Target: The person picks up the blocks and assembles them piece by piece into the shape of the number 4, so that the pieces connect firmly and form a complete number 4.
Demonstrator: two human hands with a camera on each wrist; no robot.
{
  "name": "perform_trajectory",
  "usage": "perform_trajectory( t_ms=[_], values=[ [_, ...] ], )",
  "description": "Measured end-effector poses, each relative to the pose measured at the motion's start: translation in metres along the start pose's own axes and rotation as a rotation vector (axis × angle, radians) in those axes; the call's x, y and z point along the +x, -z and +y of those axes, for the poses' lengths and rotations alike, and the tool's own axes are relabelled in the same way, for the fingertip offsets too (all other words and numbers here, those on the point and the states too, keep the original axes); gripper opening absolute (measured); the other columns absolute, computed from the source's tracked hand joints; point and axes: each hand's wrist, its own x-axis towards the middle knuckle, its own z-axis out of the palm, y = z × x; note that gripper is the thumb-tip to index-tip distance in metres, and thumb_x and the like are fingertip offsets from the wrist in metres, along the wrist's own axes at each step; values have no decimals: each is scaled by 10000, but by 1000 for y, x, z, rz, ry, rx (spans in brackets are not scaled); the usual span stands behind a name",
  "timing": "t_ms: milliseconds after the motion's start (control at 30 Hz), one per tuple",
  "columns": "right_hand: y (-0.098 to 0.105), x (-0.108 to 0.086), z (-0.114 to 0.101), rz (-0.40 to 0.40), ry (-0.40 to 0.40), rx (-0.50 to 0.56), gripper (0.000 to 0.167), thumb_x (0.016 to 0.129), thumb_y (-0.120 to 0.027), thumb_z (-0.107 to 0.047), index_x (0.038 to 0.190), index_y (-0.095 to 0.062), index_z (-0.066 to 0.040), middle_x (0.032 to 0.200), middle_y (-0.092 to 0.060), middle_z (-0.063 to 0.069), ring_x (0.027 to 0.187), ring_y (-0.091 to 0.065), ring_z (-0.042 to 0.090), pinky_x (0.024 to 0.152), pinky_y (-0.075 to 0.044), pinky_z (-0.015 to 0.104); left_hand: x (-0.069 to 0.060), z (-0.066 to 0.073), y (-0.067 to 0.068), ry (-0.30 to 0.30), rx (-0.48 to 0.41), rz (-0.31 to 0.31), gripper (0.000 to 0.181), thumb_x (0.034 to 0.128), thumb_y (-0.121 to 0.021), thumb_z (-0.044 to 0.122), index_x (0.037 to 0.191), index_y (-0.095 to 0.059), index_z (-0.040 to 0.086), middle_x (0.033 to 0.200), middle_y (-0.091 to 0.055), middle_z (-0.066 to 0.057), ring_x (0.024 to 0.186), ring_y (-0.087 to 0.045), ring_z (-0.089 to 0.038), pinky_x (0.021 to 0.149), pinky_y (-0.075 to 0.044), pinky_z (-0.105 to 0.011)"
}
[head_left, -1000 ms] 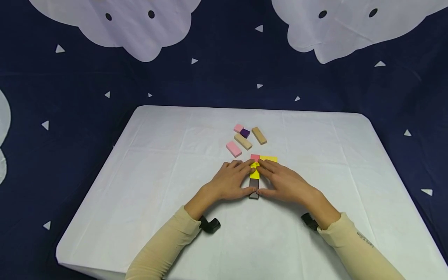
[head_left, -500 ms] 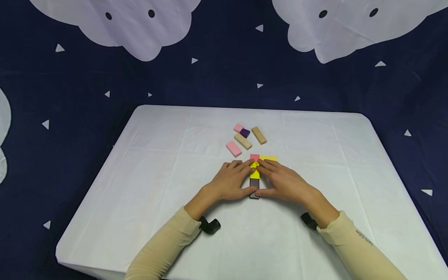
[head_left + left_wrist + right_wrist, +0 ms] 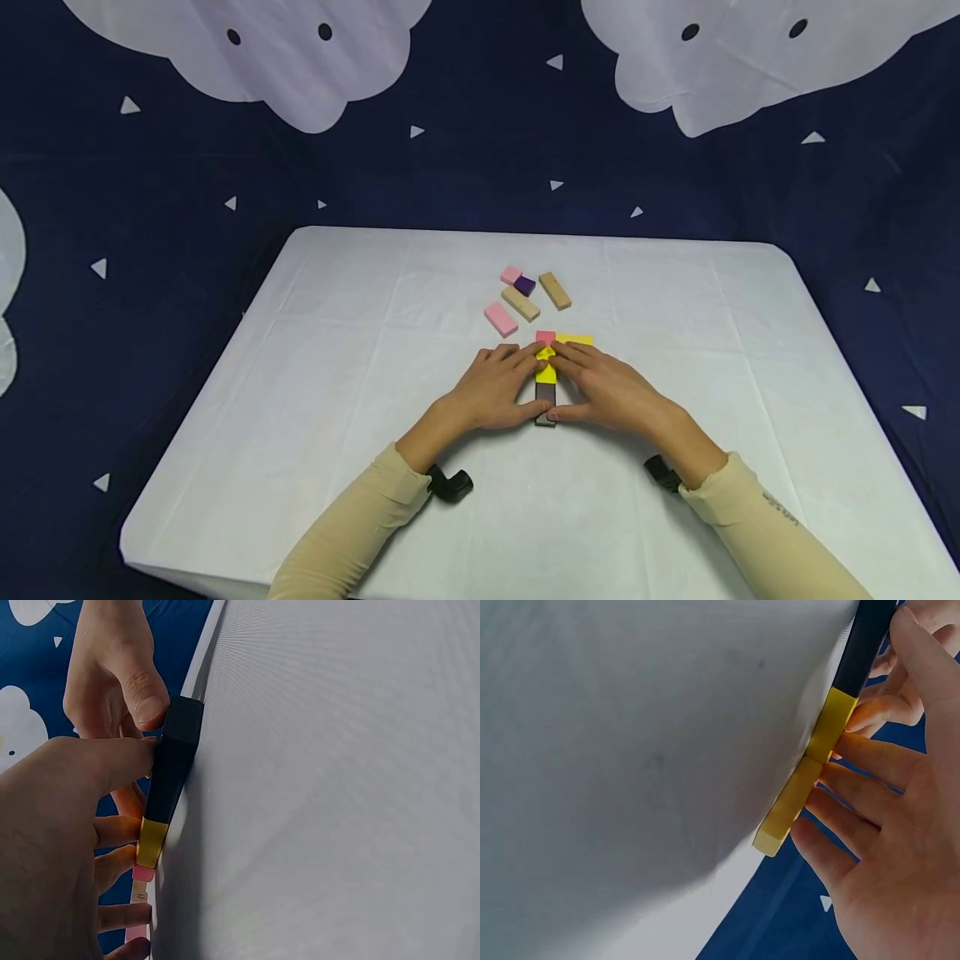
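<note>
In the head view a dark grey block [image 3: 545,394], a yellow block [image 3: 551,374] and a red block [image 3: 545,336] lie end to end, with another yellow block [image 3: 581,339] extending right from the red one. My left hand [image 3: 495,392] touches the row's left side with thumb and fingertips, fingers relaxed. From the right, my right hand [image 3: 615,387] touches the same row, its fingers gently bent. The left wrist view shows my thumb against the dark block [image 3: 172,761]. In the right wrist view, fingertips lie along the yellow blocks [image 3: 791,799]. Fingers partly cover the middle of the row.
Beyond the row lie a pink block [image 3: 501,319], two plain wooden blocks [image 3: 521,303], a dark purple block [image 3: 525,285] and a smaller pink block [image 3: 511,274]. A white cloth covers the table [image 3: 300,375]; a dark blue patterned curtain [image 3: 480,167] hangs behind.
My right thumb has shifted slightly left on the dark block since the earliest frame. Otherwise both hands and the blocks look nearly still.
</note>
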Motion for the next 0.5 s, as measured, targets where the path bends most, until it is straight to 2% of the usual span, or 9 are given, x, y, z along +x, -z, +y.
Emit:
perform_trajectory(
  t_ms=[267, 500],
  values=[
    [0, 1, 2, 21, -7, 12, 793, 831, -629, -615, 1405, -498, -84, 1497, -371, 104, 1357, -337, 271, 1021, -356, 494, -1, -1, 0, 1, -3, -1, 725, 900, -360, 699, 1457, -417, 239, 1584, -178, 59, 1350, -289, -189, 992, -309, -445],
    [11, 8, 6, 60, -64, 72, 628, 907, -632, -445, 1413, -490, -100, 1491, -384, 67, 1348, -346, 246, 1018, -359, 487, 0, -1, 0, 8, -3, 1, 736, 883, -361, 724, 1444, -429, 252, 1578, -199, 59, 1343, -294, -182, 982, -314, -436]
  ],
)
